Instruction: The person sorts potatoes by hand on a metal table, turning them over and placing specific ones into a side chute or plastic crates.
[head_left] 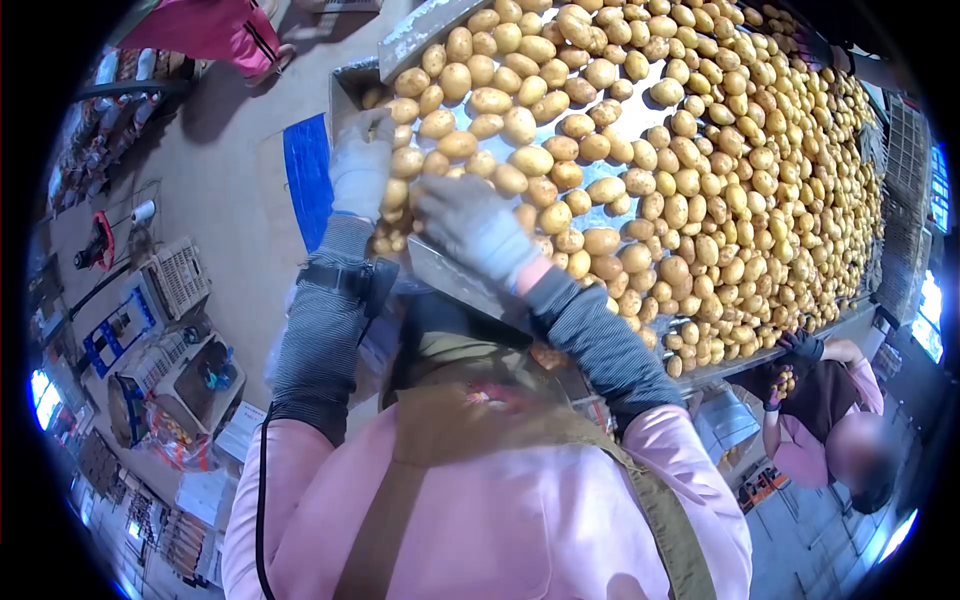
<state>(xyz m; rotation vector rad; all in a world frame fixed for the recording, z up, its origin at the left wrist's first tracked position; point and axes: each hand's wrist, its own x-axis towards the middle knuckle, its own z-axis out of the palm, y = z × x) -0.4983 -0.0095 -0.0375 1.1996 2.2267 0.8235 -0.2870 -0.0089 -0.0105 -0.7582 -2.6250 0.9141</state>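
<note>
Many potatoes [600,240] cover a wide sorting table with raised metal edges. My left hand [361,168], in a pale glove, is at the table's left end, beside the outermost potatoes; its fingertips are blurred near the metal corner. My right hand [472,225], in a grey-white glove, lies over potatoes just above the near metal plate [465,285], its fingers pointing left and smeared by motion. Whether either hand holds a potato cannot be made out. Dark striped sleeve covers are on both forearms.
A blue panel [308,178] stands left of my left hand. A co-worker [825,415] at the lower right holds small potatoes beside the table's edge; another person's pink clothing [205,35] shows at the upper left. Crates [180,278] and a bin [200,385] stand on the left floor.
</note>
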